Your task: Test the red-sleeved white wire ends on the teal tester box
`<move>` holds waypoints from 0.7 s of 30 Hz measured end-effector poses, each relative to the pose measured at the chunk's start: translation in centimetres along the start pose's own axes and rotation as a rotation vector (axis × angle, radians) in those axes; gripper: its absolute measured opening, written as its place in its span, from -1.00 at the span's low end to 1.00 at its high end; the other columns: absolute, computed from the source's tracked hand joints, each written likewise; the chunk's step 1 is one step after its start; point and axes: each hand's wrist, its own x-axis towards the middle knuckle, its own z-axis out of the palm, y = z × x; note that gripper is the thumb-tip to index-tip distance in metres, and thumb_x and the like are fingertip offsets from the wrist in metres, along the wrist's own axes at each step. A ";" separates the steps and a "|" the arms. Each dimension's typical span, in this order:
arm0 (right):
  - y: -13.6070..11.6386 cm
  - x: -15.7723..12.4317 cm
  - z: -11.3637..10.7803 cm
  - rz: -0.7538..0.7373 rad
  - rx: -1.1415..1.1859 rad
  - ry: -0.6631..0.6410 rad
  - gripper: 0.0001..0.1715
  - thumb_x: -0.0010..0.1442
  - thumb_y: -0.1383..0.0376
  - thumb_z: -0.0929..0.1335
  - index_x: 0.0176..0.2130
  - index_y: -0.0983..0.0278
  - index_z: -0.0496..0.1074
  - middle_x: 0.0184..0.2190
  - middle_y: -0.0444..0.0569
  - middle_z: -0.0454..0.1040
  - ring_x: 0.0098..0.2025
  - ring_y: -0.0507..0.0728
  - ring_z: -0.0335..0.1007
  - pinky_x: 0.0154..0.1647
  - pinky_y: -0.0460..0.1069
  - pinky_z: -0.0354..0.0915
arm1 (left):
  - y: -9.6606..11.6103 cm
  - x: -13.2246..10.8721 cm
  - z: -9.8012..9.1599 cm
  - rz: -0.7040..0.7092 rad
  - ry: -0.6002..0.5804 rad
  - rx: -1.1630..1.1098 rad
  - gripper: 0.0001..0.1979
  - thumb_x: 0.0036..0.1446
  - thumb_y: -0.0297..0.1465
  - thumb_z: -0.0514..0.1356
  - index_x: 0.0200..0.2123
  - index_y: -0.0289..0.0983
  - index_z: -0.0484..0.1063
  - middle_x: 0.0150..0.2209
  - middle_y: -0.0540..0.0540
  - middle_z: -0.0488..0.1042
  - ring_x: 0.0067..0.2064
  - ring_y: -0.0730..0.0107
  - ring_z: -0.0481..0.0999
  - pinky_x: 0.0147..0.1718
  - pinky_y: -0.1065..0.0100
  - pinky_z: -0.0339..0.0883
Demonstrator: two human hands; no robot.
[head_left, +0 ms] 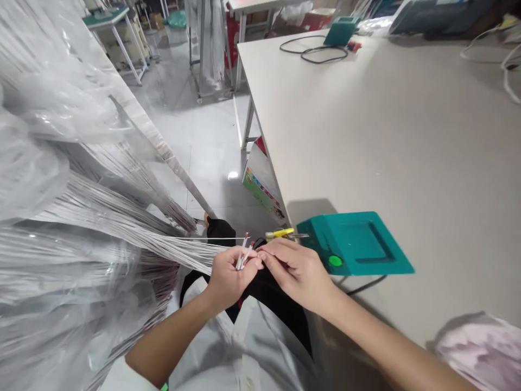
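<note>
My left hand [230, 274] is closed around the ends of several thin white wires [187, 250], whose reddish-brown tips stick up past the thumb and finger. The wires run left into a large hanging bundle. My right hand [299, 269] pinches right at the left fingertips; what lies in that pinch is too small to make out. Just beyond the right hand, a yellow-handled tool [280, 232] lies at the table's edge, beside a teal device [358, 244] with a green round button.
Plastic-wrapped bundles of white wires [81, 217] hang at my left along a rail [171, 163]. The white table [378, 125] spans the right, bearing a second teal device [341, 31] with a black cable and a pale pink cloth [480, 347]. A printed box [264, 184] stands beneath its left edge.
</note>
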 end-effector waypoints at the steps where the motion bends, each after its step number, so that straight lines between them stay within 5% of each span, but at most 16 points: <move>1: 0.1 0.0 -0.3 -0.060 -0.097 -0.013 -0.74 0.22 0.39 0.20 -0.43 0.27 0.41 -0.50 -0.04 0.46 -0.45 0.04 0.39 -0.44 -0.06 0.32 | -0.1 0.0 0.1 -0.002 0.007 0.006 -0.94 -0.10 -0.43 0.24 -0.55 -0.30 0.47 -0.58 0.01 0.43 -0.53 0.51 0.32 -0.48 0.45 0.21; 7: 1.9 -0.6 -3.6 -0.213 -0.648 0.134 -0.86 0.17 0.33 0.28 -0.33 0.28 0.44 -0.42 0.00 0.52 -0.40 0.10 0.42 -0.39 -0.02 0.28 | -0.4 1.2 0.5 -0.168 0.074 -0.101 -0.86 -0.11 -0.43 0.25 -0.38 -0.31 0.45 -0.60 0.04 0.44 -0.61 0.59 0.28 -0.56 0.49 0.17; 10: 2.8 -0.3 -4.8 -0.230 -0.839 0.000 -0.75 0.17 0.24 0.29 -0.19 0.32 0.45 -0.32 0.08 0.53 -0.28 0.22 0.41 -0.29 0.08 0.23 | -0.6 2.0 1.0 -0.153 0.063 -0.177 -0.64 -0.13 -0.49 0.25 -0.17 -0.30 0.42 -0.60 0.07 0.43 -0.54 0.54 0.39 -0.47 0.47 0.26; 13: 3.2 0.2 -5.1 -0.215 -0.906 -0.173 -0.76 0.16 0.34 0.29 -0.16 0.34 0.44 -0.31 0.10 0.52 -0.19 0.31 0.37 -0.22 0.16 0.16 | -0.7 2.6 1.6 -0.153 0.040 -0.190 -0.62 -0.14 -0.51 0.24 -0.15 -0.30 0.45 -0.61 0.08 0.43 -0.52 0.54 0.41 -0.45 0.47 0.27; 21: 4.0 1.8 -5.2 -0.196 -0.819 -0.293 -0.86 0.12 0.39 0.30 -0.46 0.25 0.40 -0.46 0.01 0.52 -0.21 0.27 0.37 -0.16 0.18 0.05 | -0.5 3.0 2.1 -0.220 -0.023 -0.310 -0.58 -0.15 -0.39 0.32 -0.14 -0.35 0.47 -0.56 -0.05 0.53 -0.68 0.65 0.23 -0.66 0.51 0.07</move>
